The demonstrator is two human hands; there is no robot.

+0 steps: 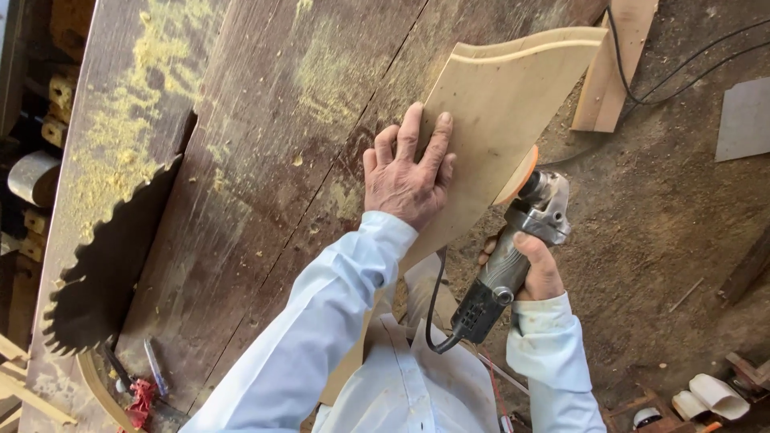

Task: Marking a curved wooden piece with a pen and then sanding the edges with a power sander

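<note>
Closest to the camera are two white sleeves and a white shirt front. The right hand [536, 269] is wrapped tight around the grey body of an angle grinder [513, 256], fingers closed over the top of it. A black cord [434, 309] loops from the tool's dark rear end down toward the shirt. The grinder's orange sanding disc [517, 175] touches the right-hand edge of a pale wooden board [501, 112], which has a curved outline and a stepped moulding along its far end.

The left hand [407, 172] lies flat and open on the board's near left part, fingers spread and pressing down, gripping nothing. The board rests on a dark, worn plank worktop [265, 184], its right side hanging out past the worktop's edge above the dirt floor [674, 224].

To the left, a large round saw blade [104, 265] with jagged teeth rises through a slot in the worktop, with yellow sawdust [132, 104] scattered beyond it. Near the blade's lower end lie a red rag [143, 398] and a small blue tool [155, 367].

Farther off on the floor, a second pale plank [613, 72] lies beside black cables [682, 68].
</note>
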